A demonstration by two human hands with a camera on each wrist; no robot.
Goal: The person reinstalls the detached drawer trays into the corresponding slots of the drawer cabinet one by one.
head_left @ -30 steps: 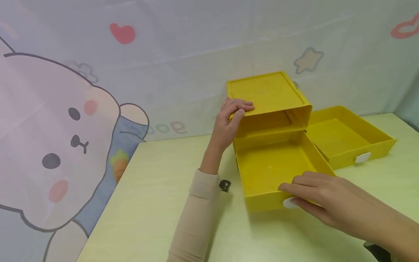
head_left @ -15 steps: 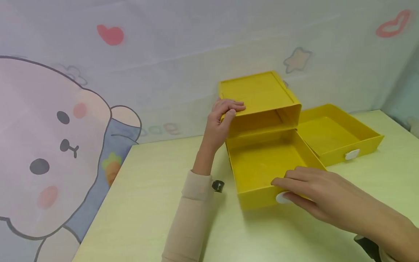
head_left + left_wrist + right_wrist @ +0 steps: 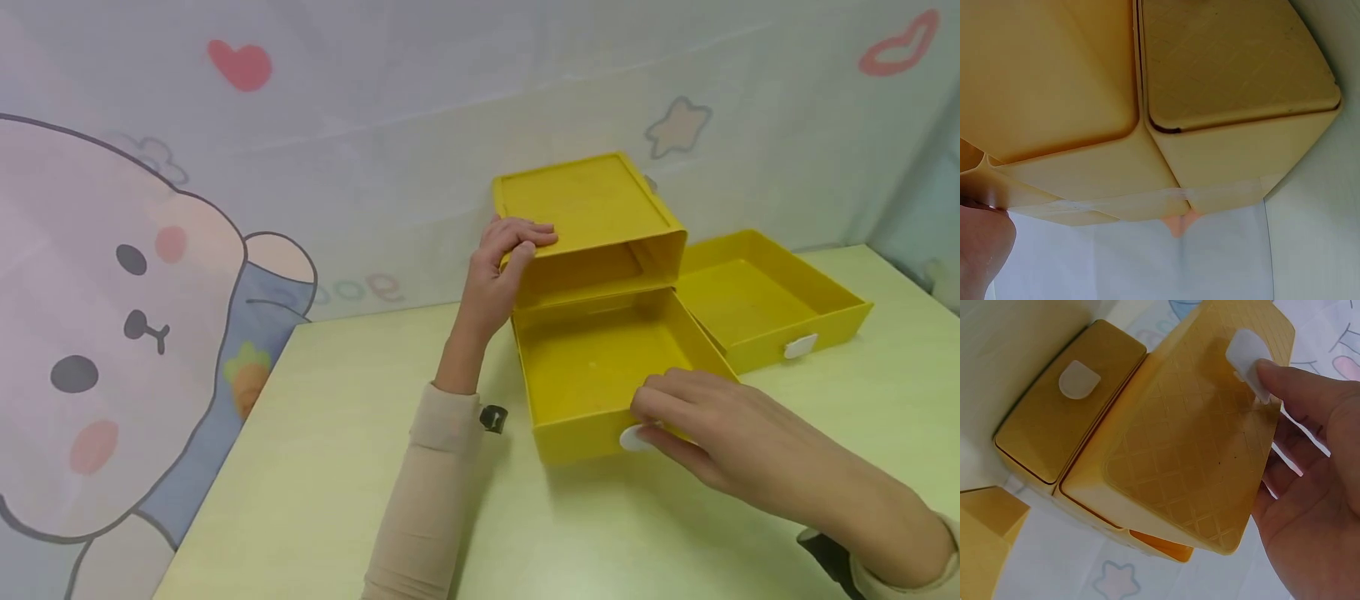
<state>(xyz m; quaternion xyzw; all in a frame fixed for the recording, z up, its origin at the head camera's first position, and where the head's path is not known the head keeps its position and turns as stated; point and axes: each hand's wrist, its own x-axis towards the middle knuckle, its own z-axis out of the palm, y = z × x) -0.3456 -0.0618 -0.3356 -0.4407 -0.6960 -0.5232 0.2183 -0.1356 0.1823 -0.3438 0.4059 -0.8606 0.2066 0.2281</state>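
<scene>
A yellow drawer cabinet (image 3: 588,204) stands against the backdrop, its top compartment without a drawer. Below that, a yellow drawer (image 3: 570,446) sticks far out at the front, with nothing inside it. My left hand (image 3: 498,267) grips the cabinet's upper left front corner, fingers on top and thumb at the front edge. With my right hand (image 3: 712,425) I hold the drawer front, the thumb on its white handle (image 3: 1249,359) and the fingers behind the rim. In the right wrist view, a lower drawer (image 3: 1063,419) sits fully in, its white tab handle (image 3: 1079,379) showing.
Another yellow drawer (image 3: 765,300) lies on the pale table (image 3: 360,433) right of the cabinet, its white handle (image 3: 800,346) facing front. Behind everything hangs a printed cloth backdrop (image 3: 420,167) with a large cartoon animal at left.
The pulled-out drawer has slid a little way into the cabinet, with my right hand following it. My right fingers are more curled. My left hand keeps its place; the head view has shifted slightly.
</scene>
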